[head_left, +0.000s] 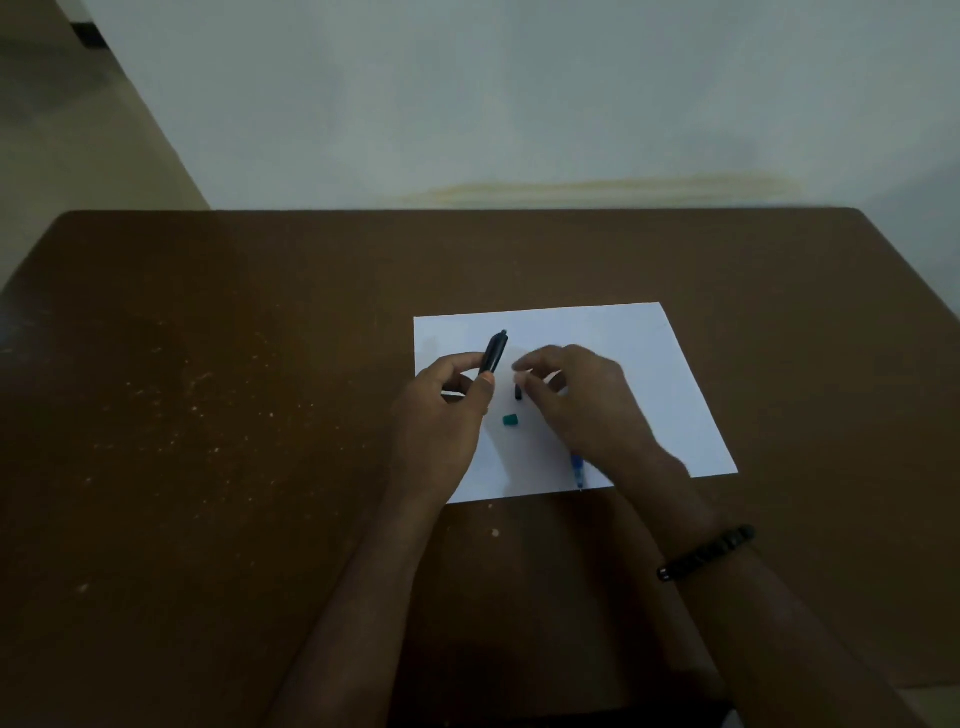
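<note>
On the brown bench (208, 415) in front of us lies 1 white sheet of paper (649, 374), and both our hands work just above it. Our left hand (441, 415) grips a dark pen barrel (496, 353) between thumb and curled fingers. The barrel stands tilted, its upper end pointing away from us and its lower end hidden in the hand. Our right hand (582, 400) hangs just beside it with fingers bent, the fingertips pinching a small black piece (518, 392) that points down toward the paper. We cannot tell whether that piece touches the sheet. The 2 hands are near each other but apart. Between them, on the paper, lies a small green piece (510, 419), touching neither hand. A blue pen part (577, 470) lies at the near edge of the sheet, its far end hidden under our right wrist and its tip reaching the paper's edge. A dark beaded bracelet (706, 553) sits on our right forearm. Pale specks dot the bench left of the paper. Behind the bench rises a pale wall (519, 104).
</note>
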